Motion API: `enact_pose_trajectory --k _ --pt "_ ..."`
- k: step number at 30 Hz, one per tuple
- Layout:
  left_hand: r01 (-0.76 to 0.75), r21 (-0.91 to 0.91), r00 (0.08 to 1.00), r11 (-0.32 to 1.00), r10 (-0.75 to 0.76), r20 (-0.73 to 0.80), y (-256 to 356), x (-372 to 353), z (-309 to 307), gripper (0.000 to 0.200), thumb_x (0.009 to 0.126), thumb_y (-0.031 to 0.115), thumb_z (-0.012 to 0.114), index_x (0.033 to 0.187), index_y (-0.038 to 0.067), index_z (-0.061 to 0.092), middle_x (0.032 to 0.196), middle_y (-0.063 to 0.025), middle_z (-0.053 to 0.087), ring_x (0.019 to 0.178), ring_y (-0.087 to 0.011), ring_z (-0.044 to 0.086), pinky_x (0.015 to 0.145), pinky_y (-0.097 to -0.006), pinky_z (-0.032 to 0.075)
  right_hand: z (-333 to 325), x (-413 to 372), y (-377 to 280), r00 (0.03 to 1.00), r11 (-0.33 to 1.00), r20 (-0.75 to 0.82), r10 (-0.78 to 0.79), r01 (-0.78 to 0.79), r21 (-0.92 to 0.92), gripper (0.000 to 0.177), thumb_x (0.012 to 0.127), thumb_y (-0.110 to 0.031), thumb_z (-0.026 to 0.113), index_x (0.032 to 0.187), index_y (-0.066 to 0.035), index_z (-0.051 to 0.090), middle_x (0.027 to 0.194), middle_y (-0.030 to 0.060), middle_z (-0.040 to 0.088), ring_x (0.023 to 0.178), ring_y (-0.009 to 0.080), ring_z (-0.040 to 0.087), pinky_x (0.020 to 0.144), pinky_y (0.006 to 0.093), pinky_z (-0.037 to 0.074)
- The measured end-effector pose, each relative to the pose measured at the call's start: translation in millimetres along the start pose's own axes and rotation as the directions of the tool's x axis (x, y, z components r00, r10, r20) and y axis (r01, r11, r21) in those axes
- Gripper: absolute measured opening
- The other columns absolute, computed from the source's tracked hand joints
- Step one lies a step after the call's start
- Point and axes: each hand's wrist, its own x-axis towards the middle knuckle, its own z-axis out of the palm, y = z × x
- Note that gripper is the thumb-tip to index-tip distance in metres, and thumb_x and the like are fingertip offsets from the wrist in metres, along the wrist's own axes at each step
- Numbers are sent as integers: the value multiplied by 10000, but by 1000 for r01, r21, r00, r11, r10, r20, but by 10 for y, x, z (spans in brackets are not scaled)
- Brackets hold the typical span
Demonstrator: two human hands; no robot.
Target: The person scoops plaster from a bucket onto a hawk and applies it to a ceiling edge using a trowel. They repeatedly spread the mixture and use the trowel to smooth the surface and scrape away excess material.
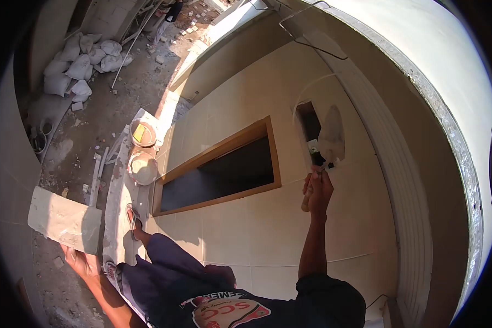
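Note:
My left hand (82,262) is closed under the near edge of a flat plasterer's board (65,218), smeared with pale plaster and held out over the lower ground. At the wall, my right hand (320,188) grips a trowel (305,204) by its light handle. The blade is mostly hidden by the fingers, its end close to the wall. Just beyond the hand is a dark rectangular opening (310,120) with a small pale fitting at its near end. Beside it, a greyish plaster patch (332,134) covers part of the cream wall (246,229).
A wood-framed window (276,164) sits in the wall. Two buckets, one with pale contents (142,168) and one holding a yellow thing (144,133), stand on the narrow ledge (117,210) under my feet. White sacks (79,63) and rubble lie below. Bent wire (311,46) juts overhead.

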Motion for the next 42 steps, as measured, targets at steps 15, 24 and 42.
enact_pose_trajectory --k 15,24,42 --pt "-32 156 962 987 72 -262 248 -209 -375 573 774 -21 497 1343 -17 427 1319 -181 502 1223 -317 498 1062 -468 405 403 1454 -863 774 467 89 -627 464 -753 379 929 -275 571 1139 40 584 1005 195 641 911 352 639 764 438 511" --pt "-93 150 952 984 132 -276 390 -381 -696 637 762 47 564 1375 -9 399 1366 -202 461 1257 -363 460 1068 -534 379 407 1625 -760 727 516 9 -687 497 -698 325 913 -220 599 1101 45 599 905 188 661 787 341 653 697 395 515" --pt "-76 132 974 988 102 -204 474 -459 -490 636 769 1 544 1385 -20 383 1383 -217 445 1260 -372 459 1075 -549 367 505 1085 -813 722 583 -12 -692 549 -599 269 902 -173 636 1089 18 614 808 92 623 661 172 585 603 306 473"
